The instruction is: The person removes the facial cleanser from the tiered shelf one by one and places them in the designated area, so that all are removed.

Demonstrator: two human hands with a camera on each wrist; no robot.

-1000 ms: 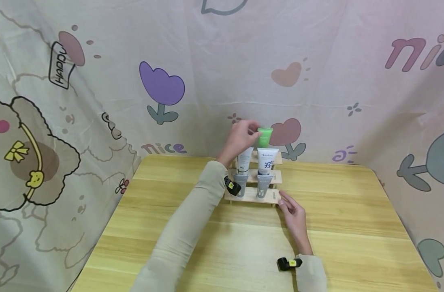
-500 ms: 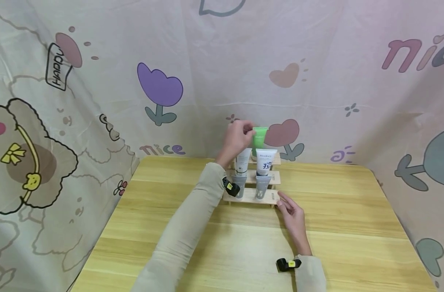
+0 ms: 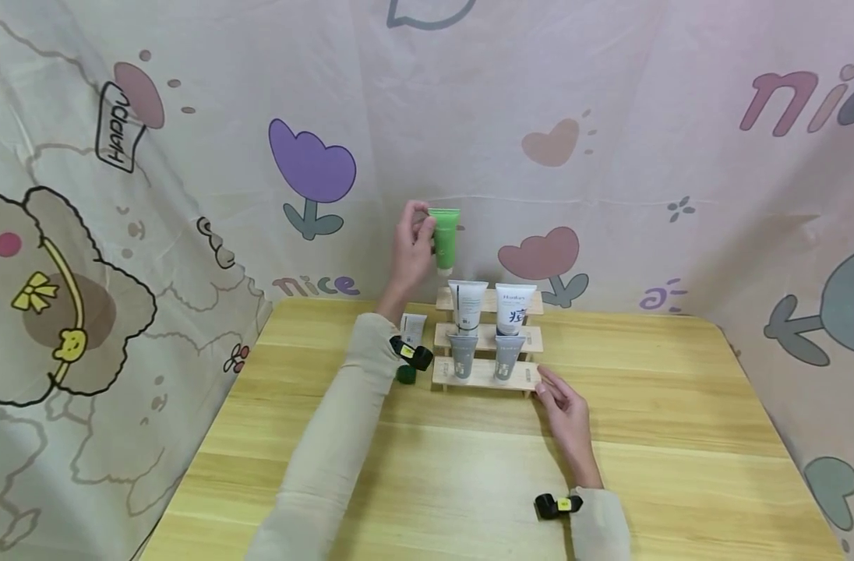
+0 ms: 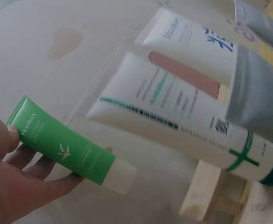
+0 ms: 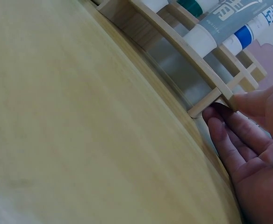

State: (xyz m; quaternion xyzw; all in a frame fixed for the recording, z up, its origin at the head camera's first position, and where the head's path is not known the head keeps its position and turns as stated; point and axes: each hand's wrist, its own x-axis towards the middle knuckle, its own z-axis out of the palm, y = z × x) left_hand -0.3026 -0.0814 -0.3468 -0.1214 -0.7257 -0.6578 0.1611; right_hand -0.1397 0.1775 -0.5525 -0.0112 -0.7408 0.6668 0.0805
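Observation:
A small green squeeze tube (image 3: pixel 444 240) with a white cap hangs above the back left of a three-tier wooden display rack (image 3: pixel 485 375). My left hand (image 3: pixel 411 253) pinches it near its crimped end; the left wrist view shows the thumb on the tube's (image 4: pixel 64 144) front and fingers behind it. At the rack's front right corner, my right hand (image 3: pixel 566 413) grips the lowest shelf. In the right wrist view the thumb of that hand (image 5: pixel 253 144) lies on the shelf edge, fingers beneath. Two grey tubes (image 3: pixel 506 358) stand on the lowest tier, two white tubes (image 3: pixel 515 308) on the middle one.
Left of the rack, partly behind my left wrist, another white tube (image 3: pixel 413 330) with a green cap (image 3: pixel 406 375) stands on the wooden table (image 3: pixel 455 475). A patterned cloth (image 3: pixel 427 117) hangs close behind the table and rack.
My left hand has lifted the green tube off the top tier and moved it left and up. The white tube left of the rack has come into sight. My right hand stays at the rack's corner.

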